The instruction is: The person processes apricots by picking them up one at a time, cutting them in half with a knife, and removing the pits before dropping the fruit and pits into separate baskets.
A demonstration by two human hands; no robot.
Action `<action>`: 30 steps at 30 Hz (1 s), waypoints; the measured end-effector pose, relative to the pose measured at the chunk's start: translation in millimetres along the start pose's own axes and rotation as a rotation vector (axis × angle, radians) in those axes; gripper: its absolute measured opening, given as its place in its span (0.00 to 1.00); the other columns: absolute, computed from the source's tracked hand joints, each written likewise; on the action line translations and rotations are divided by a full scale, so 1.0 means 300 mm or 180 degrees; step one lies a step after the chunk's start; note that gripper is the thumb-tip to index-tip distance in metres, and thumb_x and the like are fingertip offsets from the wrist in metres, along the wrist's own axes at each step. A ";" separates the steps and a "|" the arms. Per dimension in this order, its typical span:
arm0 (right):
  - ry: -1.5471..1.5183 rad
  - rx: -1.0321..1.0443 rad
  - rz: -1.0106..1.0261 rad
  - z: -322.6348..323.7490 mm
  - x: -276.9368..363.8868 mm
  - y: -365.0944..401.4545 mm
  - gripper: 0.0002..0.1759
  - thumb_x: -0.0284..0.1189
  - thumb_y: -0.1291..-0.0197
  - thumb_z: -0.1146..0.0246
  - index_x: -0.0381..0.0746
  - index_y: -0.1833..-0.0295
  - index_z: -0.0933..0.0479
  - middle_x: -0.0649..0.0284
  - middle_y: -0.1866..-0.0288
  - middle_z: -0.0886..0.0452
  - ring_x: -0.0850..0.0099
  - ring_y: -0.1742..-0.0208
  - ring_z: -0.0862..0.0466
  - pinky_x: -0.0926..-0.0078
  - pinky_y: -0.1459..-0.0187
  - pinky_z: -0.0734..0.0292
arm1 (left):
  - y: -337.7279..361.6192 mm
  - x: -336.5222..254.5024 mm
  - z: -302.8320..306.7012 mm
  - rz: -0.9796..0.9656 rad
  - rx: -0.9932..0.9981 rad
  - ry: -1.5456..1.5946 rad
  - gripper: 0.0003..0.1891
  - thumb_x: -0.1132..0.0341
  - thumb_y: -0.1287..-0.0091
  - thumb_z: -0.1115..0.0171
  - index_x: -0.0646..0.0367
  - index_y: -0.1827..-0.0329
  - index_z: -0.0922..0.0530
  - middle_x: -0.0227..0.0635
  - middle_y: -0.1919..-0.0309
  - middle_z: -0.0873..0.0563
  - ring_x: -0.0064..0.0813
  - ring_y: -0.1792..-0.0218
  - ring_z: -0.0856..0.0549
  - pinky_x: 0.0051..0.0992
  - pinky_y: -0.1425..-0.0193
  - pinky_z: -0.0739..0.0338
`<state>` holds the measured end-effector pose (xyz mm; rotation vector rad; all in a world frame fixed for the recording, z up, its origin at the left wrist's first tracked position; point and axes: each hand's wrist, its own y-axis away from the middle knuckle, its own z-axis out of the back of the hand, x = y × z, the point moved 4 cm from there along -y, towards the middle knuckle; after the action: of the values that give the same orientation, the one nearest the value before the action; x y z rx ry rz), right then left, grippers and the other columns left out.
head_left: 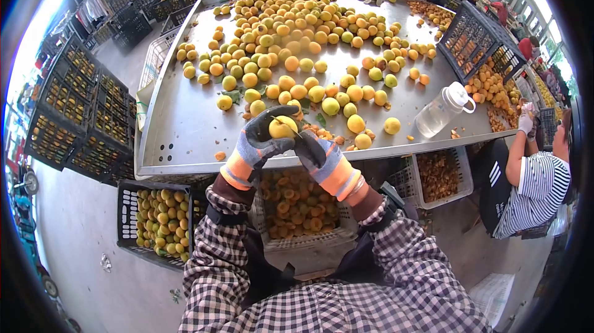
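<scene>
My left hand (257,143), in a black, grey and orange glove, is closed round a yellow fruit (283,127) at the near edge of the metal table (185,141). My right hand (322,156), gloved alike, has its fingers pressed together at the right side of that fruit, around something thin and dark that is too small to make out. Many yellow and orange fruits (291,30) lie beyond on the tabletop. Below my hands, a crate (337,238) holds halved orange fruit pieces.
A clear bottle (433,116) stands on the right of the table, near a tipped black crate (473,39). At lower left is a black crate (129,221) of fruit. Stacked crates (71,110) rise at left. One person (532,178) sits at right; others are across the table.
</scene>
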<state>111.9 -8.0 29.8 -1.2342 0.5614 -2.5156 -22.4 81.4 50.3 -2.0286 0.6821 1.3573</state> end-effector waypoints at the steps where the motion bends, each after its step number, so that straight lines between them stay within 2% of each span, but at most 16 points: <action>1: 0.0003 0.0010 0.0003 0.002 0.009 0.001 0.18 0.24 0.42 0.39 0.37 0.45 0.27 0.49 0.61 0.20 0.48 0.58 0.18 0.57 0.61 0.23 | 0.000 -0.004 -0.001 -0.0127 0.0026 -0.0279 0.30 0.69 0.45 0.25 0.64 0.38 0.26 0.34 0.49 0.17 0.24 0.51 0.18 0.24 0.46 0.23; 3: -0.0150 -0.0129 -0.0148 0.003 0.018 0.008 0.16 0.24 0.38 0.41 0.37 0.44 0.28 0.48 0.62 0.20 0.48 0.58 0.19 0.57 0.61 0.23 | 0.005 0.001 -0.011 -0.0243 0.0051 -0.0556 0.30 0.65 0.43 0.26 0.64 0.38 0.26 0.32 0.51 0.17 0.24 0.50 0.18 0.25 0.44 0.24; 5: -0.0279 -0.0336 -0.0094 -0.042 0.004 -0.004 0.17 0.26 0.38 0.41 0.37 0.44 0.28 0.48 0.62 0.20 0.47 0.59 0.19 0.57 0.62 0.23 | 0.017 0.032 -0.037 -0.0227 -0.0443 0.0113 0.28 0.64 0.41 0.27 0.65 0.39 0.25 0.36 0.49 0.16 0.23 0.51 0.18 0.23 0.47 0.23; 6: -0.0407 -0.0535 -0.0034 -0.063 -0.016 -0.002 0.17 0.27 0.37 0.41 0.37 0.43 0.28 0.48 0.62 0.20 0.47 0.60 0.19 0.56 0.62 0.24 | 0.031 0.005 -0.098 -0.0100 -0.0542 0.0480 0.27 0.60 0.39 0.29 0.64 0.40 0.25 0.36 0.50 0.16 0.22 0.52 0.18 0.23 0.48 0.24; 8: -0.0082 -0.0462 -0.0017 -0.087 -0.052 0.008 0.16 0.27 0.37 0.40 0.37 0.44 0.28 0.48 0.63 0.20 0.47 0.60 0.19 0.55 0.63 0.24 | 0.027 0.043 -0.089 0.0058 -0.0617 0.0743 0.26 0.60 0.38 0.30 0.63 0.40 0.24 0.34 0.52 0.16 0.22 0.54 0.18 0.22 0.49 0.24; 11: 0.0150 -0.0416 -0.0058 -0.077 -0.049 0.006 0.15 0.26 0.38 0.40 0.37 0.46 0.28 0.48 0.63 0.20 0.47 0.60 0.19 0.55 0.63 0.24 | 0.019 0.038 -0.055 -0.0055 -0.0537 0.0215 0.26 0.61 0.38 0.30 0.63 0.40 0.24 0.33 0.54 0.16 0.21 0.54 0.18 0.22 0.49 0.24; 12: -0.0062 -0.0307 -0.0092 -0.063 -0.040 0.002 0.13 0.26 0.38 0.40 0.37 0.47 0.28 0.48 0.63 0.20 0.47 0.61 0.19 0.55 0.64 0.24 | 0.017 0.028 -0.041 -0.0056 -0.0518 0.0212 0.26 0.61 0.38 0.30 0.63 0.40 0.24 0.33 0.54 0.16 0.21 0.54 0.18 0.22 0.49 0.24; 15: -0.0327 -0.0121 -0.0168 -0.019 0.002 -0.011 0.12 0.26 0.38 0.39 0.37 0.50 0.28 0.48 0.64 0.20 0.47 0.61 0.19 0.55 0.64 0.25 | 0.010 -0.005 -0.014 -0.0047 -0.0038 -0.0529 0.26 0.65 0.41 0.28 0.64 0.40 0.24 0.30 0.54 0.16 0.20 0.53 0.18 0.22 0.48 0.23; 17: -0.0393 -0.0070 -0.0194 0.000 0.031 -0.019 0.11 0.26 0.38 0.39 0.37 0.51 0.28 0.48 0.65 0.20 0.47 0.62 0.19 0.56 0.65 0.25 | 0.013 0.000 -0.013 -0.0176 -0.0155 -0.0535 0.25 0.65 0.40 0.28 0.64 0.40 0.24 0.30 0.55 0.16 0.20 0.53 0.19 0.22 0.48 0.23; 20: -0.0161 -0.0398 -0.0270 0.008 0.032 -0.007 0.12 0.26 0.38 0.39 0.37 0.50 0.27 0.48 0.64 0.20 0.47 0.62 0.19 0.56 0.64 0.25 | 0.022 0.010 -0.044 -0.0402 -0.0468 -0.0357 0.21 0.65 0.38 0.31 0.64 0.43 0.22 0.30 0.55 0.16 0.20 0.55 0.19 0.21 0.48 0.24; 22: 0.0085 -0.0379 -0.0393 -0.040 -0.017 0.015 0.11 0.27 0.37 0.40 0.37 0.50 0.26 0.48 0.64 0.19 0.47 0.61 0.19 0.56 0.64 0.24 | 0.022 0.048 -0.042 -0.0267 -0.0724 -0.0378 0.26 0.57 0.35 0.34 0.67 0.40 0.25 0.38 0.52 0.15 0.30 0.50 0.17 0.27 0.43 0.24; 24: -0.0131 -0.0561 -0.0274 -0.071 -0.015 0.016 0.10 0.28 0.36 0.40 0.38 0.50 0.25 0.48 0.64 0.19 0.47 0.61 0.19 0.56 0.64 0.24 | 0.027 0.057 -0.087 -0.0186 -0.0614 0.0011 0.26 0.55 0.33 0.37 0.66 0.38 0.26 0.39 0.54 0.15 0.29 0.52 0.17 0.26 0.44 0.25; 26: -0.0341 -0.0753 -0.0125 -0.068 -0.012 0.012 0.10 0.28 0.36 0.41 0.38 0.51 0.25 0.49 0.65 0.19 0.47 0.61 0.19 0.56 0.64 0.24 | 0.028 0.066 -0.113 0.0183 -0.0661 0.1010 0.26 0.55 0.31 0.39 0.65 0.38 0.27 0.39 0.53 0.16 0.29 0.52 0.18 0.26 0.44 0.25; 28: -0.0166 -0.0634 -0.0153 -0.064 -0.015 0.009 0.08 0.27 0.36 0.42 0.39 0.52 0.24 0.49 0.64 0.19 0.48 0.60 0.19 0.56 0.63 0.24 | 0.029 0.053 -0.099 0.0230 -0.0543 0.0869 0.25 0.56 0.30 0.40 0.65 0.38 0.27 0.38 0.51 0.16 0.28 0.51 0.18 0.26 0.45 0.25; 30: -0.0258 -0.0499 -0.0257 -0.068 -0.017 0.009 0.08 0.27 0.36 0.41 0.39 0.52 0.24 0.49 0.63 0.19 0.48 0.59 0.19 0.56 0.62 0.24 | 0.015 0.046 -0.040 0.0039 -0.0501 -0.0013 0.22 0.63 0.34 0.35 0.64 0.39 0.25 0.33 0.50 0.17 0.22 0.51 0.19 0.24 0.43 0.25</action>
<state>98.9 -3.8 13.8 -1.4346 0.7140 -2.5140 -13.3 68.4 40.0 -2.1464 0.6035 1.4623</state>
